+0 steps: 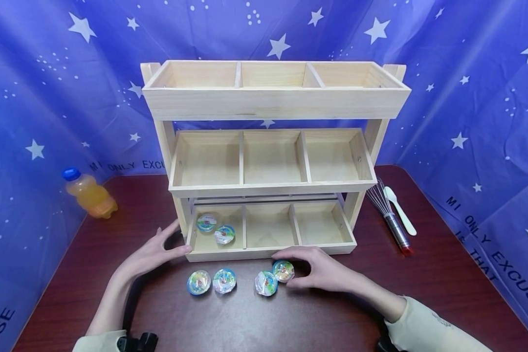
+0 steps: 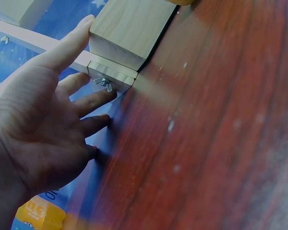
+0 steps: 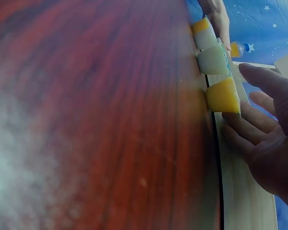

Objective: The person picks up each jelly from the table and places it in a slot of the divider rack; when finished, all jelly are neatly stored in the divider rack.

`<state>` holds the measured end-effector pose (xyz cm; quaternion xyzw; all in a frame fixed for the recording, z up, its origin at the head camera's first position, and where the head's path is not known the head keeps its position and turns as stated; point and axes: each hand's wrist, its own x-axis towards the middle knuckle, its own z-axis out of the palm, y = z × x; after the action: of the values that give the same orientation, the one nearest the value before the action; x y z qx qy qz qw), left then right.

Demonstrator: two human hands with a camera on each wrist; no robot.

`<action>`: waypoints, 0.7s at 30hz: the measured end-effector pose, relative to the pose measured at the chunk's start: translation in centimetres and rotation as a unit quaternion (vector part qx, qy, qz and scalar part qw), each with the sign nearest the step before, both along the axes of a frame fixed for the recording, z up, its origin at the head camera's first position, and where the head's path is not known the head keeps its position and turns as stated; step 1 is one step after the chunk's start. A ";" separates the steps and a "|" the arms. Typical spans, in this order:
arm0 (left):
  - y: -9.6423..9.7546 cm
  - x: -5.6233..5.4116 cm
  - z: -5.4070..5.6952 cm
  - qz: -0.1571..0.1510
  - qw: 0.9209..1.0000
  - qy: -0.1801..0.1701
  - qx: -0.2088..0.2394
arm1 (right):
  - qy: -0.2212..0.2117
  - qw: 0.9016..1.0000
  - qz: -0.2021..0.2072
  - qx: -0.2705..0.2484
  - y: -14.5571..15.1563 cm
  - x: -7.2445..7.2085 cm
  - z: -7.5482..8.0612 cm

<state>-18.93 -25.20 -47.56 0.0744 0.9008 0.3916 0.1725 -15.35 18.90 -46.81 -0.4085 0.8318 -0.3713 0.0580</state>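
Observation:
Two jelly cups, one (image 1: 207, 223) and another (image 1: 225, 234), lie in the bottom left compartment of a three-tier wooden rack (image 1: 276, 103). On the table before it stand several more, among them a left pair (image 1: 199, 282) and a right pair (image 1: 266, 283). My right hand (image 1: 323, 269) is spread around the yellow jelly cup (image 3: 223, 96) of the right pair, its thumb apart from the cup. At the rack's lower left corner, my left hand (image 1: 151, 252) touches the tray end with the thumb, the other fingers loosely extended beside the wing nut (image 2: 104, 82).
A bottle of orange drink (image 1: 92, 195) with a blue cap stands on the left. To the right of the rack lie a whisk (image 1: 393, 225) and a pale spatula-like utensil (image 1: 401, 211). Blue star-patterned cloth (image 1: 466, 98) encloses the table's back and sides.

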 end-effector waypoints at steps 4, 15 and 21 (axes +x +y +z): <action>0.0 0.0 -0.1 0.000 1.000 0.000 0.001 | 0.010 1.000 0.005 0.023 0.0 0.0 -0.2; -0.1 -0.1 -0.1 0.002 1.000 -0.003 0.001 | 0.022 0.998 -0.010 0.063 -0.3 0.0 -0.2; -0.1 -0.1 -0.3 -0.001 1.000 0.005 0.004 | 0.022 0.997 -0.014 0.073 -0.4 0.1 -0.2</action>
<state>-19.02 -25.26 -47.82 0.0781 0.9001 0.3943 0.1682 -15.28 18.53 -47.03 -0.3994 0.8634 -0.3015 0.0638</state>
